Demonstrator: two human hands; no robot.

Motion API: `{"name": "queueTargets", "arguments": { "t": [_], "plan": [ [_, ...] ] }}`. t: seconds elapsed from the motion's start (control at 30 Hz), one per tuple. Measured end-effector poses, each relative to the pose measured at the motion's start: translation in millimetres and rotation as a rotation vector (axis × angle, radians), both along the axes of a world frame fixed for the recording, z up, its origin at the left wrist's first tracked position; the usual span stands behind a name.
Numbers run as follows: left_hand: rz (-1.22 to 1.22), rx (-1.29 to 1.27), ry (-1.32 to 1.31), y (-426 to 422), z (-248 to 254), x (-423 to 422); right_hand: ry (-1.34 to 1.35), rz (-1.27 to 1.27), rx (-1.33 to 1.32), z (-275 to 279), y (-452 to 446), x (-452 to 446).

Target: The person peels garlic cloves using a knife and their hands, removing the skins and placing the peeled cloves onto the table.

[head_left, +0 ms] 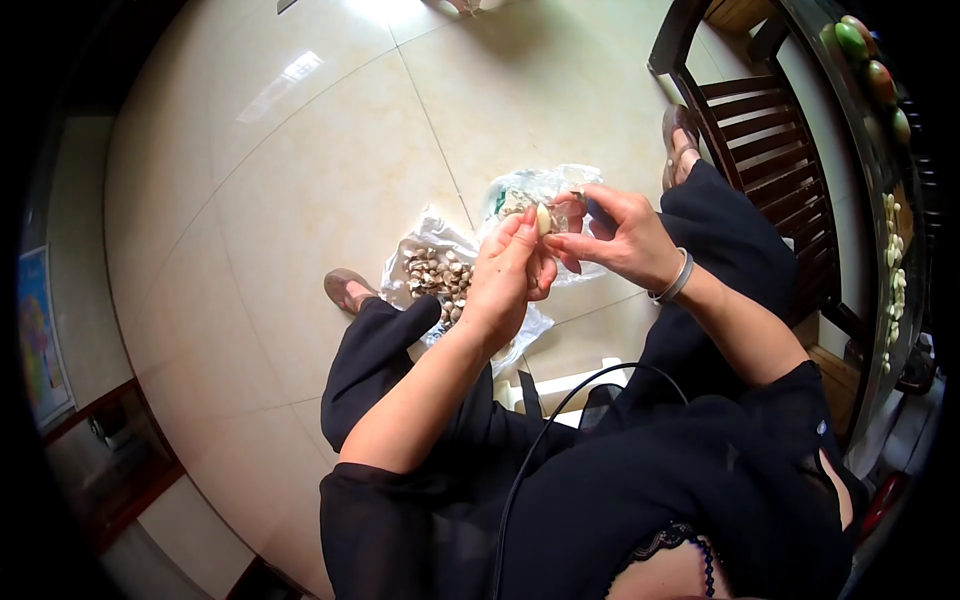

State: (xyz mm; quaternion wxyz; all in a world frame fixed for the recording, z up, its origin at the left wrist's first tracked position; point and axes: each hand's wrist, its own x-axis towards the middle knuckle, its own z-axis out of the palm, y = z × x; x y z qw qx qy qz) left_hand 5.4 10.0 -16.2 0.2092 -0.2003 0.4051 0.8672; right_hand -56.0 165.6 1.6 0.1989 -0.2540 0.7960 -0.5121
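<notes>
My left hand (508,265) is closed, pinching a pale, clove-shaped piece (543,220) between thumb and fingers. From the right, my right hand (632,235) meets it with bent fingers, the thumb tip against the lower end of the piece. A silver bangle circles my right wrist. Below and left of my hands, brown-and-white nut-like pieces (437,275) lie heaped on a white plastic bag (405,245). Another whitish plastic bag (500,185) with green print lies just behind my hands, its contents partly hidden by them.
Glossy tiles (290,190) cover the floor. A dark slatted wooden chair (770,135) stands to the right. Beyond it, a dark tabletop holds a row of pale pieces (893,270) and several green-and-red fruits (852,40). A black cable (540,435) crosses my lap.
</notes>
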Motion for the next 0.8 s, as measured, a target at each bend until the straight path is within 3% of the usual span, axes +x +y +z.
{"name": "queueTargets", "arguments": {
  "t": [0.23,0.6,0.8],
  "plan": [
    [-0.076,-0.102,0.05,2.5,0.7,0.2,0.077,-0.071,-0.138,-17.4,0.2,-0.1],
    [-0.082,-0.217,0.096,6.5,-0.4,1.0,0.237,0.036,0.002,-11.7,4.8,-3.3],
    [-0.106,-0.33,0.164,4.7,-8.1,3.9,0.123,-0.019,-0.019,-7.7,3.5,-0.8]
  ]
}}
